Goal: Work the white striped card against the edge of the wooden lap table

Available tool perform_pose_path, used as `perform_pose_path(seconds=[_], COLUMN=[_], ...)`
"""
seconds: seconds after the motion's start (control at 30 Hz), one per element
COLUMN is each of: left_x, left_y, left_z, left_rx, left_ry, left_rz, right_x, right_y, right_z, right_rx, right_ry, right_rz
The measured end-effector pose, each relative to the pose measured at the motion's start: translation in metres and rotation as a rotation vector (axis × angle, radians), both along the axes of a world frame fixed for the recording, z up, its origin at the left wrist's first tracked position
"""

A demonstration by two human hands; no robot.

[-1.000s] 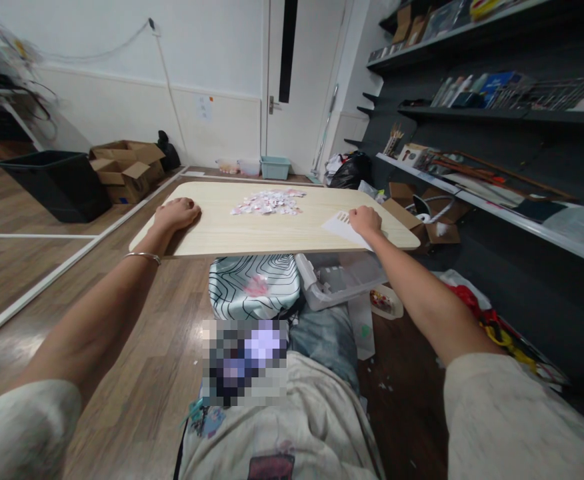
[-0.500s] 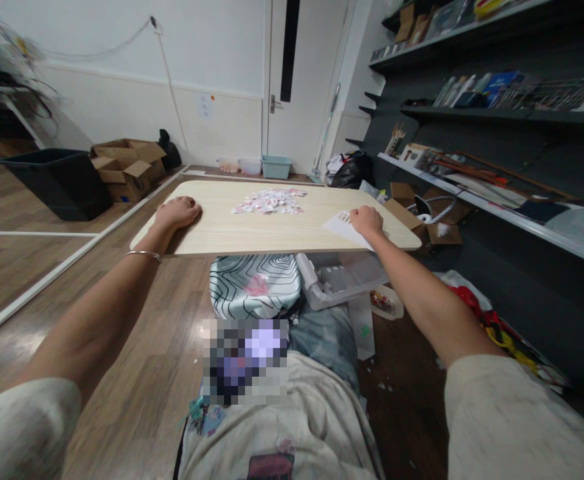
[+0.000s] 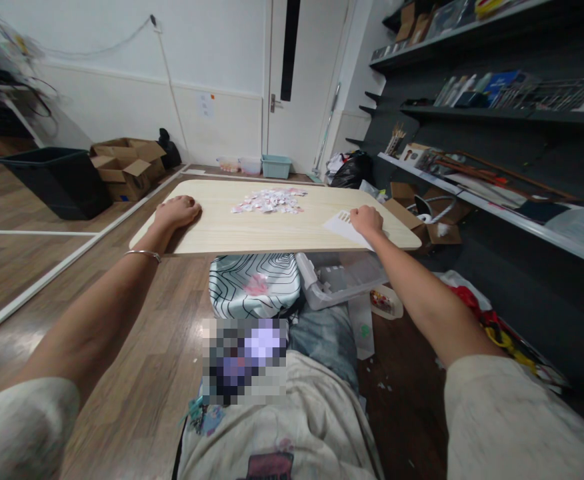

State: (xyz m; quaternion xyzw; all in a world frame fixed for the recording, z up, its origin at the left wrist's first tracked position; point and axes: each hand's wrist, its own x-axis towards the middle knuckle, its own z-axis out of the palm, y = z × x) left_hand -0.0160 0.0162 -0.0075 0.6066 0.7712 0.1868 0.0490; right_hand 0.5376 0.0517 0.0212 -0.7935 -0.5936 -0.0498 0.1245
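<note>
Table top (image 3: pixel 252 233) sits low over the lap, a hand at each end, seemingly to steady it. Left hand (image 3: pixel 177 212) lies palm-down, fingers curled together. Right hand (image 3: pixel 367 220) is curled too, pinning a white sheet (image 3: pixel 339 225). Whether either hand grips anything is unclear. Paper scraps (image 3: pixel 268 200) are heaped mid-table, clear of both hands.

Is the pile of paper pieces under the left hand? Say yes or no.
No, the pile of paper pieces lies on the table, apart from the left hand.
</note>
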Motion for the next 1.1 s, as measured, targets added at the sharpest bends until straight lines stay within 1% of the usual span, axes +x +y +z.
perform_pose_path(seconds=[0.2, 0.43, 0.53, 0.77, 1.1], left_x=[0.006, -0.003, -0.005, -0.004, -0.006], left_y=[-0.004, 0.007, 0.011, 0.010, 0.014], left_z=[0.003, -0.006, -0.009, -0.009, -0.012], left_rx=[0.010, -0.019, -0.002, 0.023, -0.003], left_ry=[0.032, 0.086, 0.086, 0.062, 0.134], left_rz=[0.021, 0.016, 0.021, 0.028, 0.000], right_x=[0.002, 0.001, 0.002, 0.003, 0.002], right_y=[0.003, 0.002, 0.002, 0.005, 0.002], right_z=[-0.003, -0.002, -0.003, -0.005, -0.002], right_rx=[0.021, 0.015, 0.021, 0.017, -0.012], right_ry=[-0.007, -0.007, -0.010, -0.009, -0.014], right_rz=[0.008, 0.008, 0.009, 0.005, 0.004])
